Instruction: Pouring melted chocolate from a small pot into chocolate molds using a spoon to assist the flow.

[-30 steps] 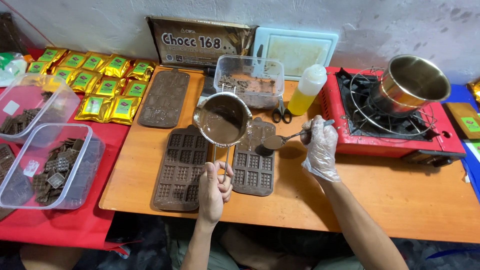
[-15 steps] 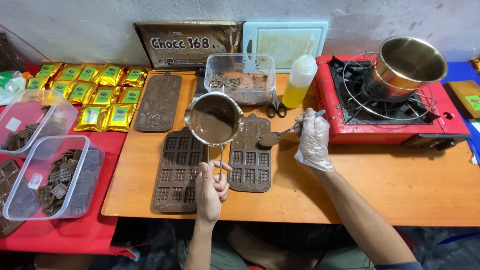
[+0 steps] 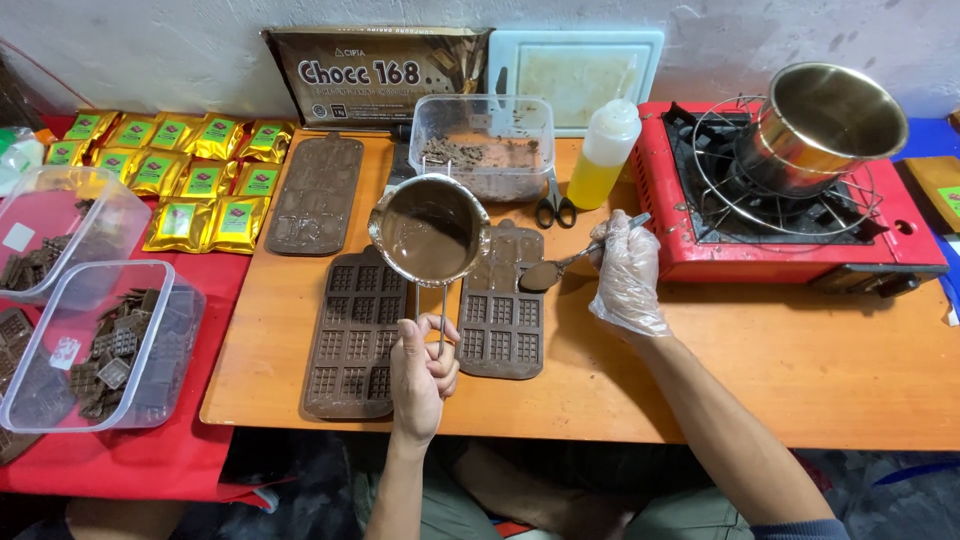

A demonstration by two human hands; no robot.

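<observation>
Two hands are busy over the wooden table (image 3: pixel 760 370), and each one is closed around its own tool. Your left hand (image 3: pixel 422 375) is wrapped tight on the wire handle of the small metal pot (image 3: pixel 430 229), which hangs in the air above the gap between the two brown chocolate moulds, tilted a little away from you, with melted chocolate coating its inside. That handle runs straight back toward you, so the pot's long axis lies near to far, from wrist to rim. Your right hand (image 3: pixel 626 272), in a clear plastic glove, is clamped on the handle of a spoon (image 3: pixel 560 268); the spoon lies roughly crosswise, its chocolate-laden bowl pointing left and sitting just over the top right corner of the right mould (image 3: pixel 502 320). So the spoon's bowl is just right of the pot's rim, near it but not touching, and the right mould is directly under and beside it. The left mould (image 3: pixel 356 335) sits below and left of the pot, closer to your left hand. Beyond the pot stands a clear tub (image 3: pixel 484 140) of chocolate pieces, with scissors (image 3: pixel 554 206) and a yellow squeeze bottle (image 3: pixel 602 152) just to its right. A third mould (image 3: pixel 316 192) lies farther left, beside gold-wrapped packets (image 3: pixel 190 170). Over on the right, well apart from both hands, a steel pot (image 3: pixel 822 122) rests tilted on the red camp stove (image 3: pixel 790 215).
</observation>
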